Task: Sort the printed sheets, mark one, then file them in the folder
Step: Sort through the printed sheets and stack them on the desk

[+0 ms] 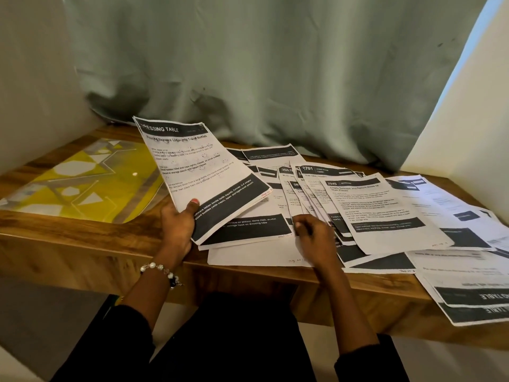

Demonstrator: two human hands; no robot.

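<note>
sorting printed sheets on a wooden table

left hand (177, 226) grips a lifted stack of sheets (203, 172) by its lower corner, thumb on top; right hand (314, 234) curls its fingers onto the spread sheets (380, 213) right of that stack, whether pinching one is unclear. yellow folder (82, 183) lies left of the stack on the table (82, 244); far-right sheets are cut off.

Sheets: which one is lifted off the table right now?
The DRESSING TABLE sheet, tilted up in the left hand; all the other sheets lie flat on the table.
</note>
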